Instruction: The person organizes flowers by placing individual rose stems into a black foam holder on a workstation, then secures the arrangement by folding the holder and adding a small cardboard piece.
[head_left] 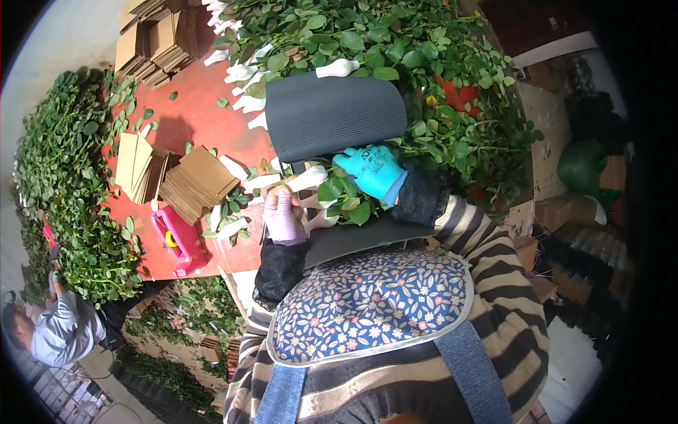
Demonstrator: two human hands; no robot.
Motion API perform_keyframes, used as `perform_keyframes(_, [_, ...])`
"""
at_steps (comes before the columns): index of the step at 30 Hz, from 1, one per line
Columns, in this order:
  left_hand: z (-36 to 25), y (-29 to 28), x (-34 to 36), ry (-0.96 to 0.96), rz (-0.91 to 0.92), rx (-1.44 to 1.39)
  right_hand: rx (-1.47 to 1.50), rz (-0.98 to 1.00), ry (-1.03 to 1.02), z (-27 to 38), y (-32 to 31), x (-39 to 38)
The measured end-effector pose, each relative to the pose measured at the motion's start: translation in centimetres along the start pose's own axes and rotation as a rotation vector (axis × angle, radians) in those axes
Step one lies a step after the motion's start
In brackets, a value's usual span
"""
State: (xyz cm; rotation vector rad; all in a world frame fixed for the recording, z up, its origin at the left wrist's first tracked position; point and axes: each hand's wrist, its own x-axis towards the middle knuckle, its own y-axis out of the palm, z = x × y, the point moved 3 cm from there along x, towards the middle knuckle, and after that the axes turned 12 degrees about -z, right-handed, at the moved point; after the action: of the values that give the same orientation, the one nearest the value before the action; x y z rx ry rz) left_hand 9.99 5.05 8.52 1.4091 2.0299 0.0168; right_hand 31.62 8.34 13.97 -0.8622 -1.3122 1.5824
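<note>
Bunched low in the middle, between the two hands and just below an upper ribbed grey panel (335, 116): white-netted flower heads (308, 178), with green leaves (358, 210) to their right and a lower dark panel (367, 240) nearest the body. Set close by the heads, fingers curled shut: the lilac-gloved left hand (284, 218). Hard to tell whether pinching anything. Laid by the upper panel's lower edge, above the leaves, fingers stretched out: the turquoise-gloved right hand (374, 172). Impossible to tell whether gripping, with the underside hidden.

Probably only partway through bunching. Already done: netting on the heads in view. Seemingly left: a loose gathering between the panels, not visibly bound, and a big leafy heap (452, 63) beyond, with more netted heads along its left edge.

Farther left on the red counter (201, 106): nearer cardboard pieces (199, 185), a pink dispenser (178, 240) and, at the back, a cardboard stack (159, 46), apparently unused so far. Past those, more greenery (78, 191) and a co-worker in a grey top (67, 328).
</note>
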Motion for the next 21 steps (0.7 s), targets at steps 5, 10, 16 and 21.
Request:
perform_keyframes(5, [-2.0, -6.3, 4.5, -0.039, 0.075, -0.14, 0.129, -0.128, 0.04, -1.7, 0.0, -0.9])
perform_keyframes(10, [-0.3, -0.5, 2.1, -0.034, 0.182, 0.356, 0.235, -0.149, 0.064, -2.0, -0.3, -1.2])
perform_keyframes(16, [1.6, 1.4, 3.1, 0.078, 0.227, 0.238, 0.219, -0.113, 0.021, -1.3, -0.2, -0.4])
perform_keyframes(21, [-1.9, -2.8, 4.0, 0.02, -0.063, -0.01, 0.245, -0.098, 0.057, -1.7, 0.4, -0.5])
